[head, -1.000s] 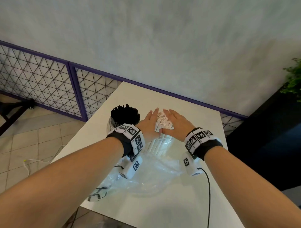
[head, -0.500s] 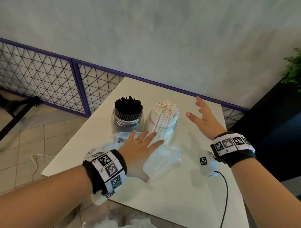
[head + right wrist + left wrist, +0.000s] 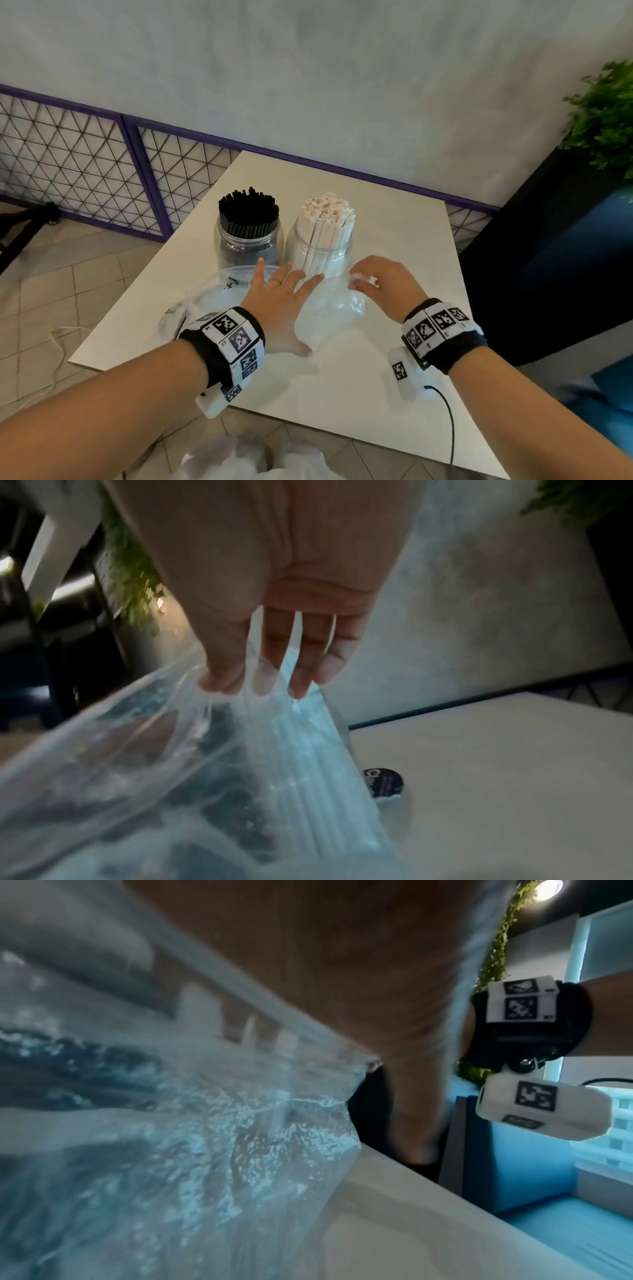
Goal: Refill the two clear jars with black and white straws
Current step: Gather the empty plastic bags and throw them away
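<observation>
At the centre of the head view, 2 clear jars stand side by side on a white table (image 3: 394, 260). The left jar (image 3: 249, 245) is packed with upright black straws (image 3: 249, 207); the right jar (image 3: 320, 257), just beside it, is packed with white straws (image 3: 325, 222). Both look full, so the refilling seems done and the step in hand is likely clearing the packaging.

Just below the jars in the frame lies a crumpled clear plastic bag (image 3: 329, 308), which looks empty. The left hand (image 3: 281, 301) lies on it with fingers straight and spread, palm down. The right hand (image 3: 387, 284), lower right of the white-straw jar, has its fingers curled down, pinching a fold of the film.

The next move probably calls for gathering the slippery film without knocking the jars, which stand close behind the fingertips.

The right wrist view shows what the head view cannot: the fingertips (image 3: 260, 680) bunching the film into stretched pleats, and a small dark round label (image 3: 383, 781) at the foot of a jar on the table. The left wrist view, blurred, shows the film running under the left palm, and the right wrist's black band with square markers at the right of its frame. Only the head view shows a purple-framed mesh fence (image 3: 102, 164) at upper left and a green plant (image 3: 606, 113) at upper right.
</observation>
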